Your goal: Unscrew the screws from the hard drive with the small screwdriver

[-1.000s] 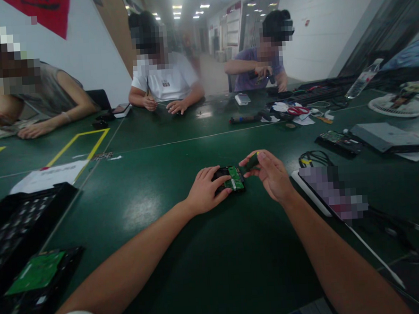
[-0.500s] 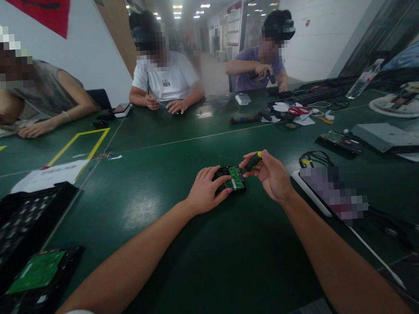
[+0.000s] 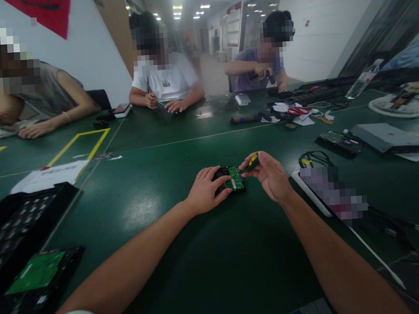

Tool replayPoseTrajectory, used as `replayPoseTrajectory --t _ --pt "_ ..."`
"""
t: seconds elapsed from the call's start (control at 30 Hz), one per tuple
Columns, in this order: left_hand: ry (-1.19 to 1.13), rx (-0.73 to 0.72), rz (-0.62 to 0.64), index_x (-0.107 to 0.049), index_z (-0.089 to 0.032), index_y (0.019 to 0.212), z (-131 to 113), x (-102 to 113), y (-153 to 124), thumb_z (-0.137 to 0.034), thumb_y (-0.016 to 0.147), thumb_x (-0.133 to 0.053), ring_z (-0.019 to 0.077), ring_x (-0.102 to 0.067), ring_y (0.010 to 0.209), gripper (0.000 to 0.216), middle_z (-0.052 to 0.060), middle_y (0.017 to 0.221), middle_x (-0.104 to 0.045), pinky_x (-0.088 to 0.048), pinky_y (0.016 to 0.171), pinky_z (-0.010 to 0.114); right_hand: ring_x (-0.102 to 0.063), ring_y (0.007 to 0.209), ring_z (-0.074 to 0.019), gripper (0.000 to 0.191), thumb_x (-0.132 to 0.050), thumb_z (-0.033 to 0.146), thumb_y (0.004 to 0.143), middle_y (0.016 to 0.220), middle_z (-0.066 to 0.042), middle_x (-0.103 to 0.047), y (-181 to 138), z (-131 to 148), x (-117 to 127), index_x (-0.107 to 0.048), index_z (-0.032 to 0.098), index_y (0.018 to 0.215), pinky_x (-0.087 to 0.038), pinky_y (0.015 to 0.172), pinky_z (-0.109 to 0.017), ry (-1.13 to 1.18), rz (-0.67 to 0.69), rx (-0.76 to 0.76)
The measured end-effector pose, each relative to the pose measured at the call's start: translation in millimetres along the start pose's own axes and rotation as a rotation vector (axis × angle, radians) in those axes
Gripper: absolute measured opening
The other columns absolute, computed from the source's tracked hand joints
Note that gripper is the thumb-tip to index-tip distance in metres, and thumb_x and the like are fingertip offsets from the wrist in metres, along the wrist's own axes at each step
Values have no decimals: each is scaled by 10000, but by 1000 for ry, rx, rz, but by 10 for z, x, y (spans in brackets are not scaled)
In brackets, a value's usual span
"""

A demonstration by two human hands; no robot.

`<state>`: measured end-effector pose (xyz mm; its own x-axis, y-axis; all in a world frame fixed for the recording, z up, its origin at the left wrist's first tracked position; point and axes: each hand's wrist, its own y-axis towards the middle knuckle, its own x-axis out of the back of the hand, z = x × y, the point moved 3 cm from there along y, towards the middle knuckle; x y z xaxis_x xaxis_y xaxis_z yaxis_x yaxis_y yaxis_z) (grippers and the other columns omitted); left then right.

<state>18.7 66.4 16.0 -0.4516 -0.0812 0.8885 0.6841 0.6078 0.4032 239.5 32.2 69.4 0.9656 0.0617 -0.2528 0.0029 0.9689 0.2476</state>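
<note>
A small hard drive [image 3: 236, 179] with a green circuit board lies on the dark green table in front of me. My left hand [image 3: 208, 189] grips its left part, fingers and thumb spread over the black casing and board. In my right hand [image 3: 271, 174] is a screwdriver [image 3: 253, 162] with a dark and yellow handle, pinched between thumb and fingers. It slants down to the left, toward the drive's right edge. Its tip is too small and partly hidden, so I cannot tell whether it touches a screw.
At the left are a black tray [image 3: 29, 225] and a larger green-boarded drive [image 3: 37, 272]. To the right lie a pixelated phone-like item [image 3: 334, 192], cables [image 3: 314, 160], another drive [image 3: 340, 143] and a grey metal case [image 3: 389, 136]. Several people sit across the table.
The screwdriver handle has turned in my right fingers, its yellow marking now facing differently, and it has shifted slightly left. My left hand and the hard drive have stayed put.
</note>
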Motion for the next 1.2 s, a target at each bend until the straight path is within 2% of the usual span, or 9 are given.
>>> replayPoseTrajectory --t 0.27,0.47,0.7,0.83,0.97,1.2 --pt "-12 0 -7 -683 -289 1438 -2 -2 0 -536 1057 -568 378 -491 1455 468 159 1569 -526 -406 1197 632 -722 953 -224 357 -657 601 992 947 -50 -750 8 -27 0 -719 251 964 -637 780 -361 9 -6 2" --pt "-10 3 -5 -683 -285 1437 -4 6 4 -541 1061 -558 374 -492 1451 471 157 1562 -530 -411 1193 626 -730 893 -223 562 -518 761 986 894 -51 -746 34 -40 23 -747 249 1009 -636 774 -363 72 -31 -44" --pt "-10 0 -7 -682 -288 1441 -2 3 3 -542 1061 -557 368 -493 1450 475 153 1570 -523 -409 1196 618 -718 927 -218 470 -579 666 1011 923 -53 -735 36 -55 51 -777 244 1070 -637 747 -345 34 -43 -35" --pt "3 -2 -12 -686 -283 1439 6 -12 -1 -550 1064 -545 368 -496 1446 481 162 1569 -517 -410 1194 611 -726 912 -219 439 -636 659 983 940 -54 -734 32 -72 50 -760 238 995 -641 725 -347 35 -40 -41" --pt "3 0 -7 -681 -292 1446 16 -32 -3 -558 1060 -550 366 -493 1449 487 156 1576 -513 -407 1197 611 -751 926 -230 445 -652 678 965 962 -58 -750 28 -67 32 -724 239 964 -648 784 -376 30 -19 -56" --pt "1 5 -6 -674 -305 1454 22 -35 -4 -549 1054 -566 371 -486 1457 481 151 1576 -519 -403 1197 618 -764 856 -225 654 -496 830 958 908 -60 -762 52 -83 49 -749 229 1008 -643 807 -378 75 -25 -92"
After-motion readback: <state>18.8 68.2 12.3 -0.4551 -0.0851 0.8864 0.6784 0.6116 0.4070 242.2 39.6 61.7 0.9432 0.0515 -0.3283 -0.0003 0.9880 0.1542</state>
